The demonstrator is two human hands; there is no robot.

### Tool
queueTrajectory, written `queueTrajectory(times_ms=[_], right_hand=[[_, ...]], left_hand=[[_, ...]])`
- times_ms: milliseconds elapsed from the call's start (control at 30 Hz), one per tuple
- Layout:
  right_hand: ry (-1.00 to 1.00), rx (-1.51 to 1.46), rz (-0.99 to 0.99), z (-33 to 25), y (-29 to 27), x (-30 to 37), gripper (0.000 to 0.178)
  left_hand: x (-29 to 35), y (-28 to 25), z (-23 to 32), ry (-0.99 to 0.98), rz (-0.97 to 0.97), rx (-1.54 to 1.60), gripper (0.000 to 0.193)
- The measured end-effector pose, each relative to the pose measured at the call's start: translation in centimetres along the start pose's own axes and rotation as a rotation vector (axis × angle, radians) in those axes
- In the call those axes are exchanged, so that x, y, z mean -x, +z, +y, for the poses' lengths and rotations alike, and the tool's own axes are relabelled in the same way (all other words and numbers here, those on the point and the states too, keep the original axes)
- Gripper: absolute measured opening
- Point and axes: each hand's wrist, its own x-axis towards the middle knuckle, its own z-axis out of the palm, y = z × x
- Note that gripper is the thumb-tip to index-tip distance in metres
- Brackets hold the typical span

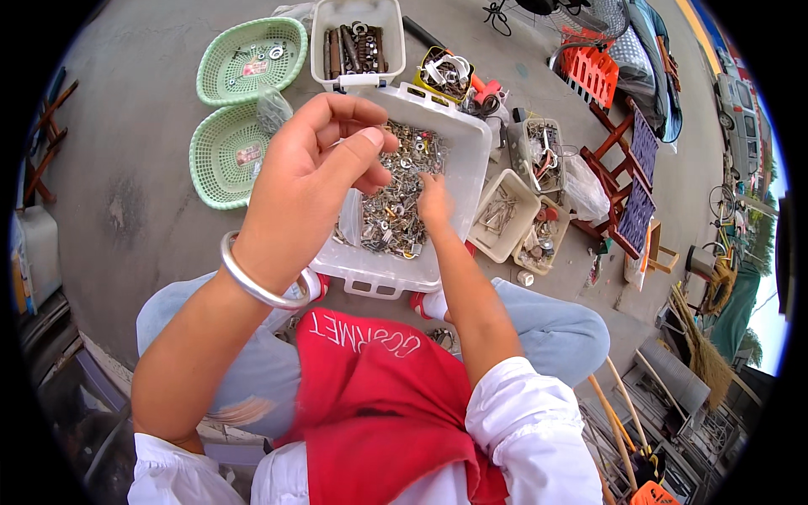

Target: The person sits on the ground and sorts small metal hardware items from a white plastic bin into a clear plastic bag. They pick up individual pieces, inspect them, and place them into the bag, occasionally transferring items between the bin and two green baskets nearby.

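A translucent white plastic box (469, 156) stands on the ground between my feet. Mixed small metal hardware (389, 220), such as screws, nuts and washers, covers its bottom. My left hand (324, 160) is raised above the box's left side, fingers curled in and thumb bent toward them; whatever they may hold is hidden. A metal bangle (244, 282) circles that wrist. Down in the box, my right hand (435, 200) touches the right side of the hardware pile, its fingers blurred and partly hidden. A clear plastic bag (351, 219) lies in the box beside my left wrist.
Two green baskets (206, 63) stand at the far left, holding a few small pieces. Behind the box is a white bin (326, 67) of rusty bolts. Smaller cream trays (515, 240) with metal parts sit at the right, near a folding stool (619, 177).
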Motion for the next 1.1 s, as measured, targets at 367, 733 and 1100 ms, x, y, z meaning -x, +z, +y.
queueTrajectory(times_ms=[367, 733, 1100], right_hand=[[-0.016, 0.009, -0.135, 0.7, 0.0, 2.1, 0.016], [-0.022, 0.069, -0.139, -0.8, -0.1, 3.6, 0.02], [-0.042, 0.117, -0.195, 1.0, 1.0, 2.8, 0.014]], left_hand=[[0.1, -1.2, -0.1, 0.028, 0.007, 0.067, 0.024], [0.2, -1.0, -0.5, 0.078, -0.007, 0.043, 0.021], [0.0, -1.7, -0.2, 0.087, 0.0, 0.055, 0.021]])
